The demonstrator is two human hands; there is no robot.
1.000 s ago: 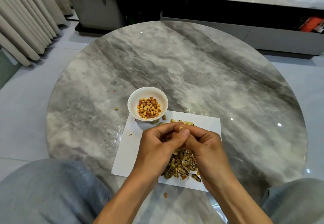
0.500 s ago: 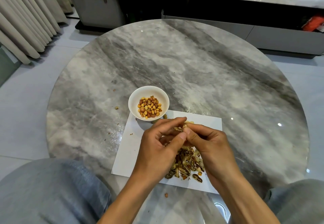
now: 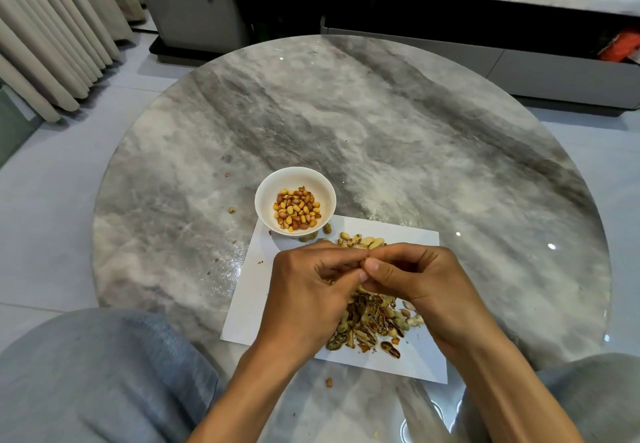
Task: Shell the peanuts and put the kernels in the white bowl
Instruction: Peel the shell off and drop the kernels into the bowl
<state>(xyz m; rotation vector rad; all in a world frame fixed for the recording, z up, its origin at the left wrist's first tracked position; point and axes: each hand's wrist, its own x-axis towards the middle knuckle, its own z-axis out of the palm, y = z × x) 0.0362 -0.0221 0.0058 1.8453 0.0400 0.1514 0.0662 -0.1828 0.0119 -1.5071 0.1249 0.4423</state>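
Observation:
A white bowl (image 3: 265, 196) holding several shelled kernels (image 3: 297, 208) stands on the marble table, at the far left corner of a white paper sheet (image 3: 252, 290). My left hand (image 3: 304, 290) and my right hand (image 3: 419, 280) meet above the sheet, fingers and thumbs pinching one peanut (image 3: 363, 259) between them; it is almost hidden by my fingertips. A few unshelled peanuts (image 3: 367, 241) lie just beyond my hands. A heap of empty shells (image 3: 370, 325) lies on the sheet under and in front of my hands.
The round grey marble table (image 3: 381, 137) carries small shell crumbs (image 3: 231, 210) left of the bowl and one near the front edge (image 3: 328, 382). My knees in grey trousers flank the table front. A low cabinet and curtains stand beyond.
Both hands stayed together over the sheet, shifting slightly while their fingers worked the peanut. The bowl and shell heap have not moved.

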